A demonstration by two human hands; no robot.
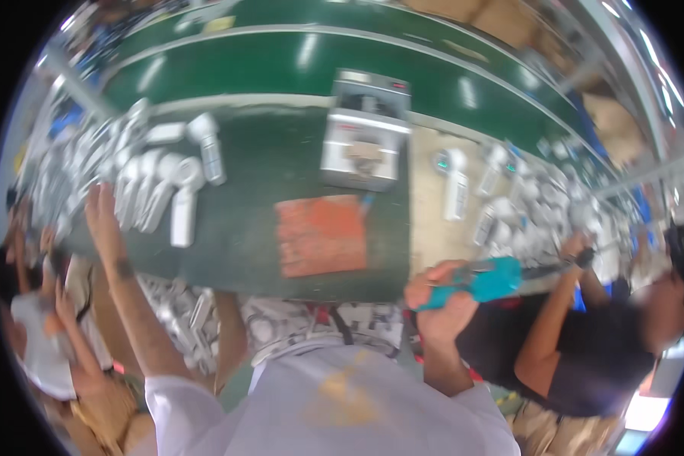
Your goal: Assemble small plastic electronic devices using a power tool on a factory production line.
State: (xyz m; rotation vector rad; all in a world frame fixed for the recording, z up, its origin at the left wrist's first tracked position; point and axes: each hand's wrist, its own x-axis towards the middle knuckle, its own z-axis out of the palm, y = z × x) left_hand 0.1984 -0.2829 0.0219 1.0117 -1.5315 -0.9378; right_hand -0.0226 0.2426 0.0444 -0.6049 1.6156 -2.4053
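Note:
Stretched out to the left, my left hand (103,216) has its fingers extended and holds nothing I can see. It is beside a row of white handheld devices (153,182) with round heads and straight handles. One such white device (183,216) lies nearest the middle of the bench. At the bench's near edge, right of centre, my right hand (442,310) is wrapped round a teal power screwdriver (490,281). Its exact shape is blurred. An orange-red mat (321,237) lies flat in front of me.
A grey-and-white box (363,156) stands behind the mat. More white devices (528,205) crowd a beige surface (429,228) on the right. A green conveyor belt (258,64) crosses the back. A co-worker (585,342) sits close on my right; other people are at the left.

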